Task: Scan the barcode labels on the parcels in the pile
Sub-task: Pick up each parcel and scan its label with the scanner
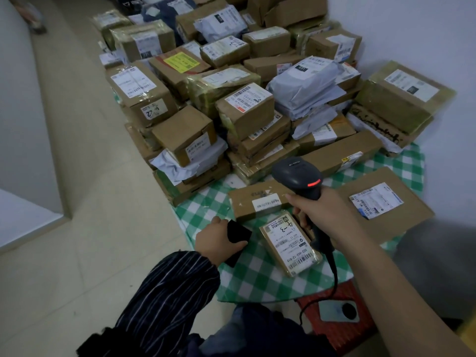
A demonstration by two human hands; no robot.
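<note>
My right hand [315, 211] grips a black barcode scanner [300, 176] with a red light lit, held above the green checked cloth [247, 279]. Just below it lies a small taped parcel [289, 244], label up, with "4-3" handwritten on it. My left hand [216, 239] holds a flat black object [238, 240] at the parcel's left. A long brown box [260, 202] and a flat cardboard mailer [383, 202] lie nearby. The big pile of boxes and grey bags [231, 99] fills the floor beyond.
The scanner's cable runs down to a phone [338, 310] lying on a red stool [337, 318]. A white wall [425, 34] borders the pile on the right. Beige floor tiles [90, 202] stretch along the left. My striped sleeve and knee fill the lower foreground.
</note>
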